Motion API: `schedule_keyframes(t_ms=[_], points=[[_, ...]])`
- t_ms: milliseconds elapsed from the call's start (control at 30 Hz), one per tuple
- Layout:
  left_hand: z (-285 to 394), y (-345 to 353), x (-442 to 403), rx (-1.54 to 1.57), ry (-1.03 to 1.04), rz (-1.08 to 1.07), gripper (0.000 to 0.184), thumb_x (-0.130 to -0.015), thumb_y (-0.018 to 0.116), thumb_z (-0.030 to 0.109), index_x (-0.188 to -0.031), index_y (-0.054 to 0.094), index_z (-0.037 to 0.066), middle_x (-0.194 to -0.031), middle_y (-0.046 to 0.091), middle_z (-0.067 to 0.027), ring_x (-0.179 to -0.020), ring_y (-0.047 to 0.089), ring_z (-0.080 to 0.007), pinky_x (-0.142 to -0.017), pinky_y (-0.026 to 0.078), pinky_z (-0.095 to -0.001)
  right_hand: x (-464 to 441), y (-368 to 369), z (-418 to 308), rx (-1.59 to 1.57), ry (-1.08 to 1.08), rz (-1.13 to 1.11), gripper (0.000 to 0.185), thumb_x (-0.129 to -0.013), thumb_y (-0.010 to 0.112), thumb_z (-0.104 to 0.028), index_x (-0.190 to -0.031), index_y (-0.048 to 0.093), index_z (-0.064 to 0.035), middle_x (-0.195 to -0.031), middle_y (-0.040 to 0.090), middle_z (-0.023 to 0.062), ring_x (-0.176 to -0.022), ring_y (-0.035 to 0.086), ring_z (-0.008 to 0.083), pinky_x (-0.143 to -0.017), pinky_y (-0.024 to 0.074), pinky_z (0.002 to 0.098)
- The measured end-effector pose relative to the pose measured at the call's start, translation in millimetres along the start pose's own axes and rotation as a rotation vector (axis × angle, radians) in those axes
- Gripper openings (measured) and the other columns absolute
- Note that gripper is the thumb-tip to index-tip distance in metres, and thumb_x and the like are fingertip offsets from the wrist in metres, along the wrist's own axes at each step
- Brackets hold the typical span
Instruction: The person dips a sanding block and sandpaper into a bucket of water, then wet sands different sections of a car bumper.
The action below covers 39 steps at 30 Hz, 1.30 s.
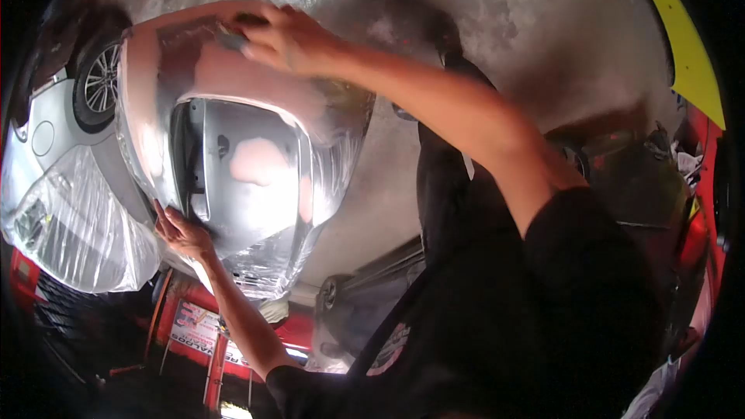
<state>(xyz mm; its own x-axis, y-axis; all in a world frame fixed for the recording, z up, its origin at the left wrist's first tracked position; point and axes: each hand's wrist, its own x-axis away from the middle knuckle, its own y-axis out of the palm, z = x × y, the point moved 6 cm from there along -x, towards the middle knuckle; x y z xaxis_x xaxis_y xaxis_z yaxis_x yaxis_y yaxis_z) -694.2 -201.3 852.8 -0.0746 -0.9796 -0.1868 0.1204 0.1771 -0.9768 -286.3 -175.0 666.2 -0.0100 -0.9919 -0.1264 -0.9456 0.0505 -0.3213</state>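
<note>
- From my end of the head feed, the car body panel sits left of centre, right within reach of both hands. Can't see what's propping it up.
- Right hand is curled around what looks like a small dark pad, on the panel's upper stretch. Blurry, so I can't swear to what it is. My guess is the fingers lie low over it to keep it flat against that curve.
- Left hand has its fingers stretched along the panel's near-left edge, probably to steady it. Can't tell if the thumb hooks underneath.
- Panel's a rounded shell, silvery and glossy, with dull pinkish patches that could be filler or primer. A squarish recess with rounded corners sits in the middle, glaring hard under the light.
- Crinkly clear plastic film clings to the lower end, all sharp highlights.
- More see-through sheeting drapes in loose folds over the pale car at left, I'd guess against dust. The spoked alloy wheel there is bare.
- Floor is blotchy, smooth grey, like worn concrete.
</note>
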Motion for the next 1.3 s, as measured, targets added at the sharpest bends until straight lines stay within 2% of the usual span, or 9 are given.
schedule_keyframes(t_ms=[167,333,433,533,733,833,967,1167,1300], points=[[-5.4,-0.7,-2.1,-0.017,-0.043,-0.011,0.067,-0.107,0.048,0.057,-0.143,0.063,0.003,-0.118,0.065,-0.0238,-0.108,0.06,-0.0367,-0.098,0.046,-0.0489,110.3,-30.7,-52.8,0.123,-0.165,0.012,0.049,-0.093,0.073,-0.019,-0.14,0.067,-0.0112,-0.157,0.041,0.0212,-0.142,0.045,0.0434,-0.117,0.0388,0.0499],[12.2,-1.8,-2.5,-0.032,0.033,0.02,0.064,-0.108,0.047,0.053,-0.141,0.065,0.002,-0.119,0.066,-0.0255,-0.109,0.06,-0.0391,-0.099,0.046,-0.0499,-30.0,11.2,24.9,0.132,-0.039,-0.103,0.034,-0.096,0.07,-0.028,-0.124,0.07,-0.0087,-0.137,0.058,0.0228,-0.11,0.062,0.0421,-0.095,0.0507,0.0518],[9.0,-1.0,-3.7,-0.032,0.041,0.025,0.065,-0.108,0.047,0.054,-0.14,0.066,0.001,-0.118,0.066,-0.0259,-0.108,0.06,-0.0396,-0.099,0.046,-0.0502,17.6,-6.4,-2.5,0.016,0.026,0.04,0.038,-0.096,0.07,-0.029,-0.128,0.07,-0.0099,-0.141,0.056,0.0212,-0.119,0.06,0.0409,-0.101,0.049,0.05],[0.6,-1.1,-4.4,-0.015,-0.031,-0.006,0.067,-0.107,0.046,0.056,-0.141,0.065,0.002,-0.119,0.066,-0.0262,-0.108,0.061,-0.0403,-0.098,0.046,-0.0501,107.0,-33.8,-62.3,0.193,-0.229,0.13,0.044,-0.094,0.071,-0.031,-0.135,0.069,-0.0149,-0.137,0.052,0.0244,-0.125,0.054,0.0455,-0.105,0.0466,0.0536],[11.1,-3.7,-2.9,-0.045,0.005,0.022,0.066,-0.107,0.048,0.056,-0.14,0.066,0.002,-0.117,0.066,-0.0244,-0.106,0.061,-0.0383,-0.097,0.046,-0.0497,-26.5,5.3,6.5,-0.02,-0.098,0.029,0.04,-0.096,0.067,-0.031,-0.133,0.07,-0.0152,-0.138,0.052,0.0241,-0.125,0.056,0.0419,-0.1,0.0496,0.0527],[3.0,-0.7,-1.8,-0.034,0.008,0.016,0.065,-0.107,0.048,0.055,-0.14,0.066,0.002,-0.115,0.066,-0.0234,-0.106,0.061,-0.0375,-0.096,0.046,-0.0498,-9.2,1.2,-5.0,0.067,0.01,0.089,0.042,-0.095,0.071,-0.028,-0.133,0.068,-0.0105,-0.132,0.057,0.0213,-0.119,0.059,0.0436,-0.1,0.0498,0.0518],[-6.0,-2.5,-1.7,0.007,-0.028,0.01,0.063,-0.108,0.049,0.053,-0.141,0.066,0.002,-0.114,0.066,-0.0233,-0.106,0.061,-0.0376,-0.096,0.047,-0.0488,110.4,-10.5,-68.9,0.229,-0.225,0.031,0.055,-0.094,0.072,-0.038,-0.145,0.063,-0.0226,-0.15,0.044,0.025,-0.135,0.05,0.0479,-0.115,0.0364,0.0578],[13.3,-4.7,-1.4,-0.006,-0.011,-0.015,0.061,-0.108,0.049,0.05,-0.141,0.065,0.001,-0.114,0.065,-0.0237,-0.104,0.06,-0.0368,-0.096,0.046,-0.0479,-55.5,30.1,33.1,0.117,0.049,-0.056,0.039,-0.095,0.068,-0.037,-0.129,0.071,-0.0182,-0.124,0.063,0.0243,-0.114,0.062,0.0429,-0.094,0.0525,0.0545],[-1.2,-2.2,-4.2,0.005,0.01,0.002,0.063,-0.108,0.049,0.052,-0.141,0.064,0.0,-0.115,0.064,-0.0235,-0.106,0.059,-0.0367,-0.098,0.044,-0.0482,32.9,-12.9,-32.7,0.081,-0.088,0.099,0.038,-0.095,0.072,-0.028,-0.13,0.072,-0.0129,-0.137,0.055,0.021,-0.128,0.056,0.0387,-0.107,0.0474,0.0475]])
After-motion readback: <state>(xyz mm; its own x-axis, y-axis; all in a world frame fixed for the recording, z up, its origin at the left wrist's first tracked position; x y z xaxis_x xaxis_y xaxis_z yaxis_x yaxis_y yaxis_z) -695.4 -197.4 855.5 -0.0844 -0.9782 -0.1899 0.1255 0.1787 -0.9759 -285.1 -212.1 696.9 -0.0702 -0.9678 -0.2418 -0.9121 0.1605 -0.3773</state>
